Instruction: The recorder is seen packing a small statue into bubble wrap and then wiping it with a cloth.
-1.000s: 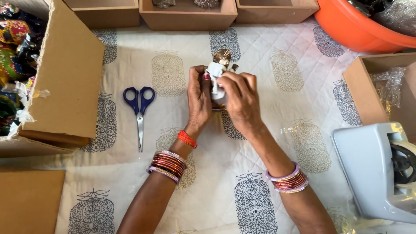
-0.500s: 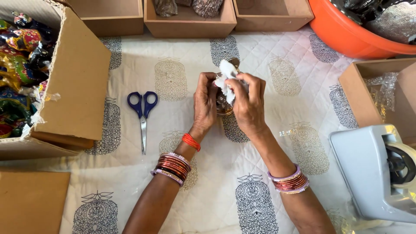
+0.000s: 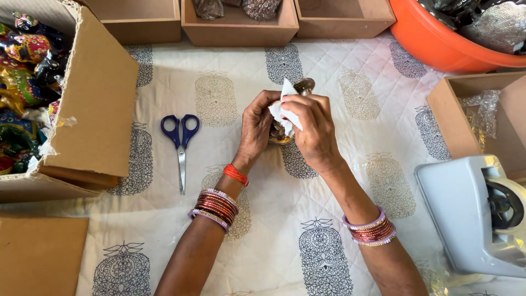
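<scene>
While both hands meet at the frame's centre, the left hand (image 3: 256, 129) cups a small brassy metal ornament (image 3: 280, 134) and the right hand (image 3: 313, 130) pinches crumpled white paper (image 3: 285, 107) against it. Blue-handled scissors (image 3: 181, 145) lie left on the quilted printed cloth (image 3: 383, 181).

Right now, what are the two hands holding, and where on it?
Both hold one small brass-coloured object. The left hand cups its lower side; the right hand presses a white tissue over its front.
</scene>
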